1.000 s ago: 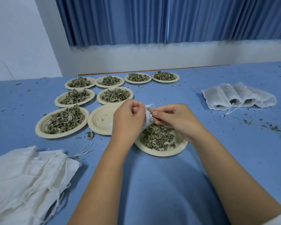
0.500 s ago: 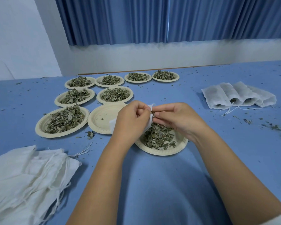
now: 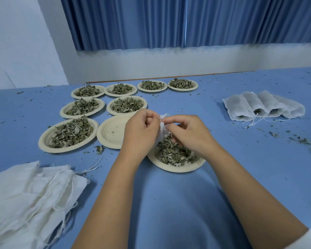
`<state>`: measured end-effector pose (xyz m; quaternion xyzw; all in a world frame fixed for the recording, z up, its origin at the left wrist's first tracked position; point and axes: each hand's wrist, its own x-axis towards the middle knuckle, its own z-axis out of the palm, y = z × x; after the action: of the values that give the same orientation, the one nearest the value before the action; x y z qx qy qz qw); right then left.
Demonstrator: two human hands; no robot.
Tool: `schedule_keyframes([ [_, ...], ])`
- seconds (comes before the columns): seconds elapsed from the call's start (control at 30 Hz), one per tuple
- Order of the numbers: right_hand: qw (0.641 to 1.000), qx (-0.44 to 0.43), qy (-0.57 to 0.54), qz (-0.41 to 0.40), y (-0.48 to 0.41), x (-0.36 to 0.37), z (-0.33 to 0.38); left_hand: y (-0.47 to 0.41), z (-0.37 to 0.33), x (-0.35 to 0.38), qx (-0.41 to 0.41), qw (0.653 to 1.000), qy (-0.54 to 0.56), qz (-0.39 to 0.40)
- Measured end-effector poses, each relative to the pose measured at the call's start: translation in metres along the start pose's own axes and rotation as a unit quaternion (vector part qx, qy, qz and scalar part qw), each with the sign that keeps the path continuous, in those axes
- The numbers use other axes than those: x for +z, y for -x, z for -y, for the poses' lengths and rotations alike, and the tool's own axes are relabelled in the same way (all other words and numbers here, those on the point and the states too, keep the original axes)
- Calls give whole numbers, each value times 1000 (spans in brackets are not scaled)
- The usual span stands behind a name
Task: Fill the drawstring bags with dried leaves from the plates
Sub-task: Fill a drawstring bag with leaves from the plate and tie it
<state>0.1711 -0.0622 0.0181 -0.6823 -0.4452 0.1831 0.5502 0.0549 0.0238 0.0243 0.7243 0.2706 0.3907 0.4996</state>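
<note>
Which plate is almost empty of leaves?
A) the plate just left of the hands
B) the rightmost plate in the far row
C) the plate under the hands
A: the plate beside the left hand shows a bare bottom with a few crumbs; the other two carry heaps.

No readable text, label, brand, number or sign anywhere in view.

single head-worn view, wide-angle: looks forward and down across the blue tabletop [image 3: 169, 203] toward its far edge, hands close.
</note>
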Motion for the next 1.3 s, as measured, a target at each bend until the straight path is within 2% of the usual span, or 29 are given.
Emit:
schedule_keyframes([
  [0.1,997,-55,45,40,3,4,0,-3,2,-6,2,1000,-3,-14],
  [0.23,983,-111,116,83,5,9,-2,-2,1,-5,3,1000,-3,7],
  [0.37,975,-135,152,95,4,12,-4,-3,4,-5,38,997,-60,29],
  [0.57,959,-171,194,120,2,9,-6,-2,6,-4,27,999,-30,25],
  [0.67,955,-196,194,107,3,9,-6,-4,7,-3,26,999,-35,6],
  [0.93,968,-113,167,147,3,8,-6,-1,5,1,47,997,-52,19],
  [1.07,980,-107,107,126,4,1,-3,-5,6,-4,32,999,-38,-18],
  [1.2,997,-42,13,65,1,-13,0,-6,7,-10,25,998,-48,-31],
  [1.3,993,-28,108,33,-4,-24,-6,-5,5,-10,24,999,-38,-31],
])
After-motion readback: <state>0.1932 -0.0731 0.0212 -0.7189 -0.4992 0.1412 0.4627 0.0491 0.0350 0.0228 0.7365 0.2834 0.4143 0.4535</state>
